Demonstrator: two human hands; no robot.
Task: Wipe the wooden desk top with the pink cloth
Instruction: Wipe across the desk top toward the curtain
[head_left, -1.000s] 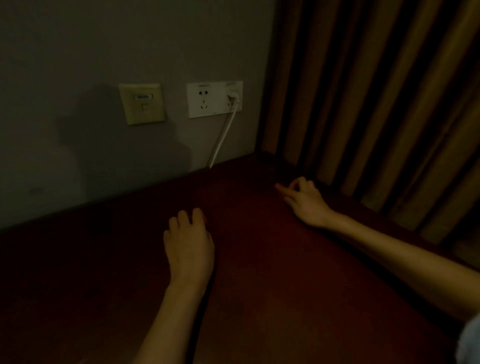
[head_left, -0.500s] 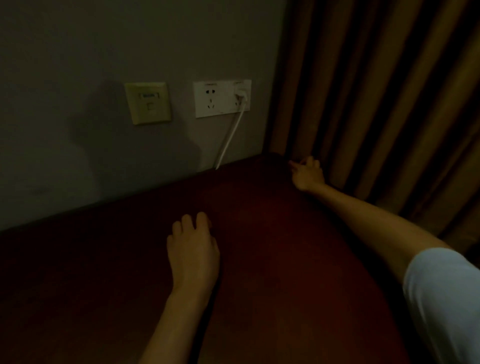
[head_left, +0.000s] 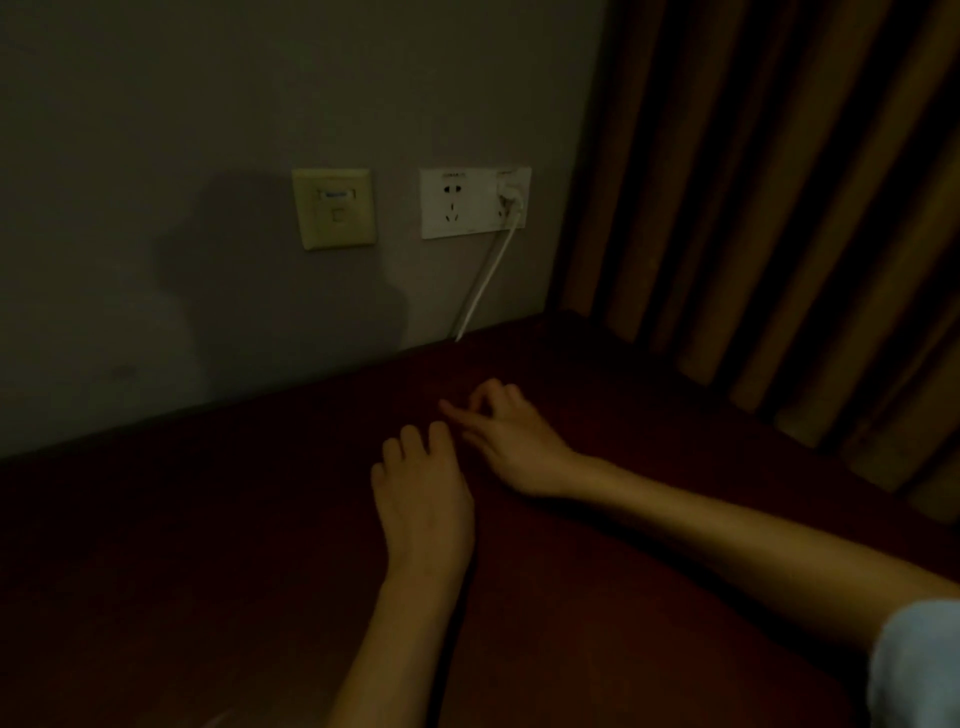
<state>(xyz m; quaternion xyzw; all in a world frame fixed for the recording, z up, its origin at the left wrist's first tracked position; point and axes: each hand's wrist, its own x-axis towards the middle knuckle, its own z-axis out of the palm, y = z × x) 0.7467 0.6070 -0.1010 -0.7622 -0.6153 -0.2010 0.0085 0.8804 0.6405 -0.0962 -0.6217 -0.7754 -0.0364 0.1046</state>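
Fingers (head_left: 493, 397) of my right hand (head_left: 511, 441) curl; whether round the pink cloth, I cannot tell. My left hand (head_left: 423, 499) lies flat, loose. I'd sweep the desk top (head_left: 675, 415) toward two o'clock, evenly.

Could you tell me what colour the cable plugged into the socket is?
The cable is white; the head view shows it best.

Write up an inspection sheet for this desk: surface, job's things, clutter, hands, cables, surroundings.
Surface: dark reddish desk top, dimly lit.
Job's things: pink cloth not made out in this light.
Clutter: nothing seen.
Hands: left hand rests on the desk top; right hand just beyond it, forefinger out; grips unclear.
Cables: white cable runs from wall socket down to the desk top's back edge.
Surroundings: grey wall, yellowish wall plate, brown curtain at right.
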